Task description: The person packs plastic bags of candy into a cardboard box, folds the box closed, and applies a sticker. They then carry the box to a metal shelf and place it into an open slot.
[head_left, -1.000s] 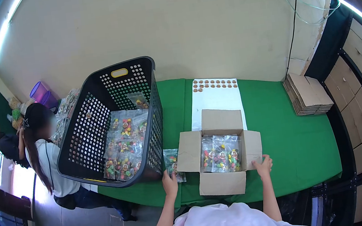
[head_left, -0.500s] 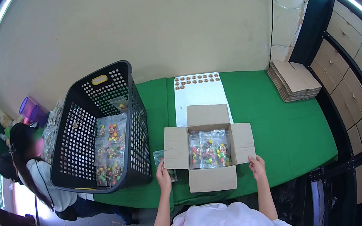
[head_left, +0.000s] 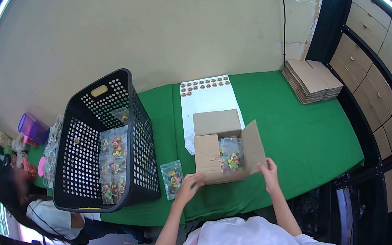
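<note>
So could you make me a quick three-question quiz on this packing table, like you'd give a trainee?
1. True or false: the side flaps of the cardboard box are raised over the candy packets.
2. Where does the single loose candy packet lie? A) inside the black basket B) on the green cloth between basket and box C) on the flattened cartons
3. Fill in: the sheet of round stickers lies ___ the box, toward the wall.

Key
1. True: the left hand and right hand are at the front of the box, its flaps up.
2. B
3. behind
</note>
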Demonstrator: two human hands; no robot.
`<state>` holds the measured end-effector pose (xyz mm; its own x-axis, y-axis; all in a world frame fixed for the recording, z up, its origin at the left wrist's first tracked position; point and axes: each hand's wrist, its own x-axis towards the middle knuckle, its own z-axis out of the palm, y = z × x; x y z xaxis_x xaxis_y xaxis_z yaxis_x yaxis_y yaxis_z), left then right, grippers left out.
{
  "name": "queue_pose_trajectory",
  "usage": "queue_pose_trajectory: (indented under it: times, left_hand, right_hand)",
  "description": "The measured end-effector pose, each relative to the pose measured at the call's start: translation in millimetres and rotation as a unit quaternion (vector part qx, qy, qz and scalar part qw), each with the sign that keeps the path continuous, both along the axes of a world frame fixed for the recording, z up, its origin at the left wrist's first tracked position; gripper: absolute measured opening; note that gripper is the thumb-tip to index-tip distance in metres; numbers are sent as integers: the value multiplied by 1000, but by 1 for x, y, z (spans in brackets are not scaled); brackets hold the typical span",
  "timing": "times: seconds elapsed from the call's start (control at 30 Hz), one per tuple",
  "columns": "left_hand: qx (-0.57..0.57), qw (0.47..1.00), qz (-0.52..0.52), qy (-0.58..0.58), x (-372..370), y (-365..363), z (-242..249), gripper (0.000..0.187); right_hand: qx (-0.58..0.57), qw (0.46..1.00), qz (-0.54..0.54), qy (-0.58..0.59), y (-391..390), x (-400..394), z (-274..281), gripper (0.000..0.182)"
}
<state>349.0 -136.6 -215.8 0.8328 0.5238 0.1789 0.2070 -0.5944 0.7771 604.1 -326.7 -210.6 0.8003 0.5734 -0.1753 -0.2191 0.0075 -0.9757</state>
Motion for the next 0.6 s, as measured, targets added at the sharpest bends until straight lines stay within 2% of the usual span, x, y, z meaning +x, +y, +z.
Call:
queue_pose_trajectory:
  times: [0.07, 0.1, 0.17, 0.2, 0.23, 0.27, 0.33, 0.37, 0.47, 0.6]
  left_hand:
    - [7, 994, 101, 49, 6, 4, -17, 36]
    - [-13, 987, 158, 4, 15, 1, -21, 40]
    - [-53, 958, 270, -86, 36, -7, -27, 49]
    - [-37, 963, 253, -80, 40, -3, -34, 51]
    - [-22, 968, 237, -73, 44, 1, -41, 53]
    - [-7, 973, 222, -65, 46, 3, -48, 55]
    - [-12, 977, 205, -64, 48, -5, -35, 51]
    - [1, 978, 202, -55, 48, -5, -38, 51]
    - [0, 977, 211, -25, 46, -6, -34, 50]
    - [-64, 971, 229, 3, 38, -16, -23, 48]
  right_hand:
    - [-17, 997, 10, -72, 7, -11, 2, 24]
    - [-17, 996, 21, -84, 10, -16, 0, 33]
    - [-34, 989, 38, -136, 17, -31, 9, 38]
    - [-42, 985, 46, -161, 19, -36, 11, 41]
    - [-63, 960, 101, -254, 20, -38, 10, 56]
    - [-127, 919, 114, -357, 22, -46, 9, 60]
    - [-251, 791, 136, -541, 26, -69, 5, 68]
    - [-221, 813, 151, -517, 29, -73, -14, 76]
    - [-267, 770, 155, -558, 25, -81, -3, 73]
    - [-275, 737, 225, -575, 5, -87, 25, 56]
